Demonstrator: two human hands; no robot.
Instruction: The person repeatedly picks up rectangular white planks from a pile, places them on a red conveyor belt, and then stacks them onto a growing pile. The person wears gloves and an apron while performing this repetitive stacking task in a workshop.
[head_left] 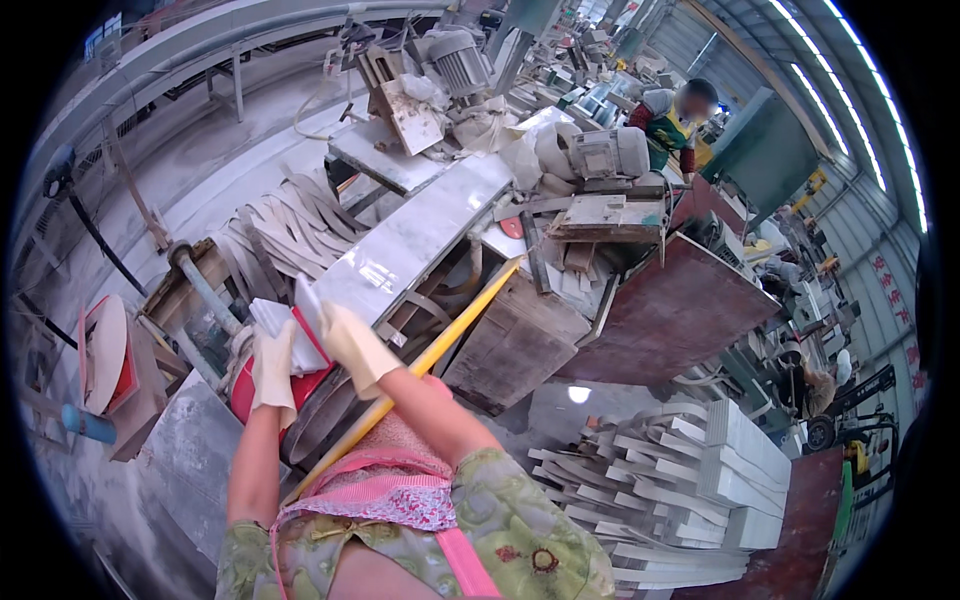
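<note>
Both hands wear cream gloves and reach over a machine at the lower left. My left hand (272, 365) is closed around white flat slabs (272, 317), which stick out above it. Beside it, my right hand (352, 343) grips a thin pale slab (308, 302) standing on edge, its fingers mostly hidden behind the piece. A red part (311, 342) shows between the two hands. Just beyond my right hand runs a smooth pale machine bed (405, 250) that stretches away from me.
A yellow bar (440, 345) slants past my right forearm. Long pale strips (290, 225) lie in a heap at left, and more strips (650, 470) are stacked at lower right. Motors (610, 153) sit on the machine. Another person (665, 125) works at the far right.
</note>
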